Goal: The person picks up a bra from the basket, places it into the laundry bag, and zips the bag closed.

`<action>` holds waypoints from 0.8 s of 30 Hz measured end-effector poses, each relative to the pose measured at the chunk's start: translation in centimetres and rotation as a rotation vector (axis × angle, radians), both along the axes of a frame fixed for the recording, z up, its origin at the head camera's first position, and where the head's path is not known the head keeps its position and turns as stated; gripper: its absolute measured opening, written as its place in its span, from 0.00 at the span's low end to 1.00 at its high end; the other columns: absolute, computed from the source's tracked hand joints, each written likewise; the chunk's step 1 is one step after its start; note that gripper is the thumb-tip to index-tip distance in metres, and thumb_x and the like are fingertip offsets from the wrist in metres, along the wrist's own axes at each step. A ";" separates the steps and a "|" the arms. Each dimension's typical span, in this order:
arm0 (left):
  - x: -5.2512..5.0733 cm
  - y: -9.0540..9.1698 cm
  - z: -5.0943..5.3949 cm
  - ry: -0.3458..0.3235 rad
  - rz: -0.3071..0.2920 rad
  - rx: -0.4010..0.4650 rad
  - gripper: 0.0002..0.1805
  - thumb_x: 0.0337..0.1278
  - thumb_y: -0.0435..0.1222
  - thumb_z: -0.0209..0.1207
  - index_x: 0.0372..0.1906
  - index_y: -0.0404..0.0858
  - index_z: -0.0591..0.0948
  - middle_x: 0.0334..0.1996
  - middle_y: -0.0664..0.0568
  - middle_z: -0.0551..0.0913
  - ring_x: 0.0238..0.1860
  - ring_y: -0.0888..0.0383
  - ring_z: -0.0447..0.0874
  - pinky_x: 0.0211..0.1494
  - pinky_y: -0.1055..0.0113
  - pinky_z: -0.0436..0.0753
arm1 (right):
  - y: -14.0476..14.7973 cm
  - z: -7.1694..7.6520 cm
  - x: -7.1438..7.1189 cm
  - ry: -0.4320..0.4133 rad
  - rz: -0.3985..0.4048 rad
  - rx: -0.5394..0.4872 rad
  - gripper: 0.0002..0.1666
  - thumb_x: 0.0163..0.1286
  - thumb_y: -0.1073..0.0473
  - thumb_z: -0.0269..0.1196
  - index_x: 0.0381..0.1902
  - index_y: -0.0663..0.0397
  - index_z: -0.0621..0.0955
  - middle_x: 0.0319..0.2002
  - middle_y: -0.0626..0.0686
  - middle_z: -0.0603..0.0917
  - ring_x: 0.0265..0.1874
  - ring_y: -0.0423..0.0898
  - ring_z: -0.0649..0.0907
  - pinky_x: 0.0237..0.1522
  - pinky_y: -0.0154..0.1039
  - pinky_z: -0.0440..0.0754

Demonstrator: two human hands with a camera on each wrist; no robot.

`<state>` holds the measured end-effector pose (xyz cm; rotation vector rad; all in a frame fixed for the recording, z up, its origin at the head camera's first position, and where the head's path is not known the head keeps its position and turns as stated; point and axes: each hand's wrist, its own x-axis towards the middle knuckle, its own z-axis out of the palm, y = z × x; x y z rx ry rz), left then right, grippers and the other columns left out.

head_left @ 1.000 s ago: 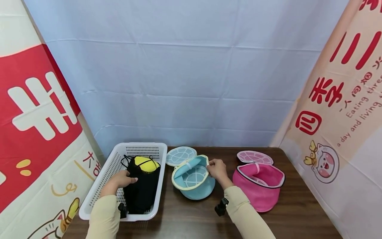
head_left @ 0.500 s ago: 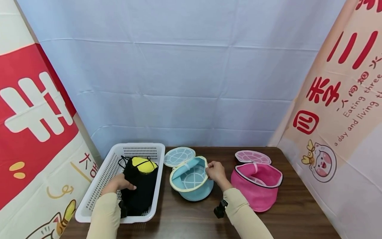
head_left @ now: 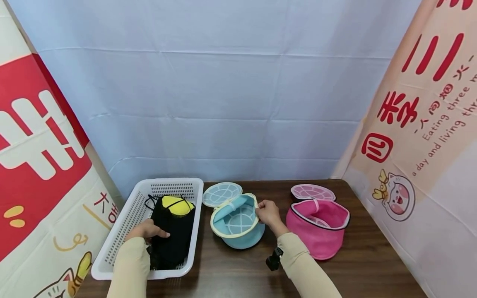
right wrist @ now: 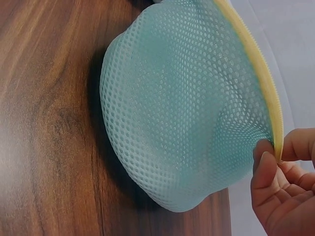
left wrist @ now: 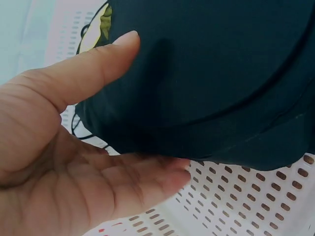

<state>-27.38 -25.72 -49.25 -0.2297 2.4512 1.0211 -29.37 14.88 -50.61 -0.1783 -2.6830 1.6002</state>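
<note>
A blue mesh laundry bag (head_left: pixel 244 238) with a yellow zipped rim stands unzipped on the table, its round lid (head_left: pixel 222 194) folded back. My right hand (head_left: pixel 269 213) pinches the rim's right side between thumb and fingers; the right wrist view shows the mesh puckered there. In the white basket (head_left: pixel 197 231) lies a smooth black garment (head_left: pixel 173 238) with thin straps, a yellow piece (head_left: pixel 179 205) at its far end. My left hand (head_left: pixel 147 230) is at the garment's left edge. In the left wrist view its thumb (left wrist: pixel 93 71) extends over the cloth and its straight fingers (left wrist: pixel 142 184) touch the underside.
A pink mesh laundry bag (head_left: pixel 316 236) with a black zipped rim stands to the right, unzipped, its lid (head_left: pixel 313 192) folded back. The brown wooden table (head_left: pixel 223 275) ends at a pale blue cloth backdrop (head_left: pixel 223 103). Printed cloths hang at both sides.
The whole head view has shifted slightly. Both hands keep their places, the left at the black garment and the right on the blue bag's rim.
</note>
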 end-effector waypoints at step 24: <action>-0.7 0.0 0.8 -0.036 -0.104 -0.115 0.43 0.50 0.39 0.65 0.59 0.14 0.58 0.56 0.21 0.61 0.53 0.31 0.66 0.45 0.50 0.76 | 0.1 -0.2 0.3 -0.028 -0.005 -0.037 0.05 0.59 0.68 0.57 0.32 0.66 0.78 0.23 0.55 0.77 0.16 0.44 0.76 0.18 0.38 0.78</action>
